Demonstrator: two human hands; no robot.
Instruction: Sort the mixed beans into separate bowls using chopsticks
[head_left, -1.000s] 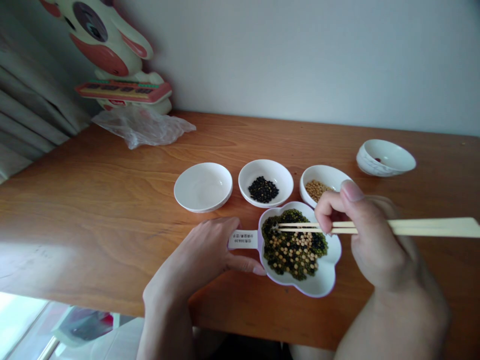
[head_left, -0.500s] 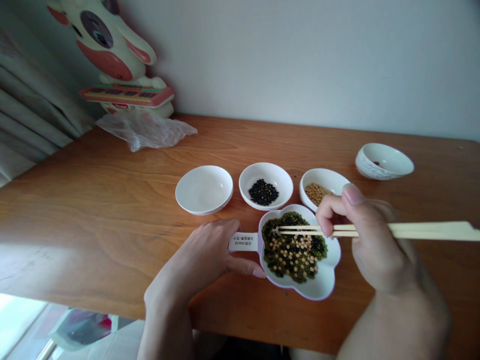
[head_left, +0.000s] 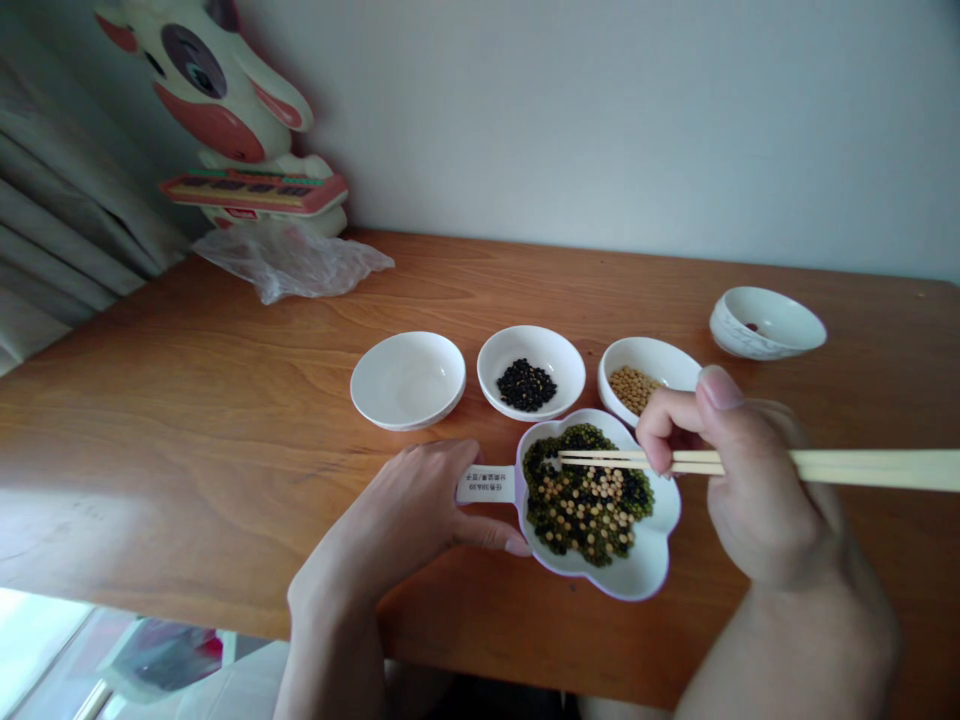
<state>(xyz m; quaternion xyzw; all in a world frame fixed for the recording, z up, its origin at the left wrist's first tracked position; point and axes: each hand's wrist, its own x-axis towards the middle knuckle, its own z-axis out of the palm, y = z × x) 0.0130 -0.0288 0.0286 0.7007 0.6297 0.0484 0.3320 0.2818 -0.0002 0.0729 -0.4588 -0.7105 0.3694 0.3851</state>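
My left hand grips the short labelled handle of a white, purple-rimmed, flower-shaped dish, its thumb against the rim. Mixed green, black and tan beans lie in the dish. Pale wooden chopsticks are held in my right hand, their tips close together down among the beans at the dish's left side. Whether a bean sits between the tips is too small to tell. Behind the dish stand a bowl of black beans and a bowl of tan soybeans, the latter partly hidden by my right hand.
Left of the black beans is a white bowl with nothing visible in it. A patterned bowl with a few dark reddish bits stands at the back right. A crumpled plastic bag and a cow-shaped toy keyboard occupy the back left.
My right hand has shifted slightly to the right, and the chopstick tips have drawn closer together. My left hand and the dish have stayed in place.
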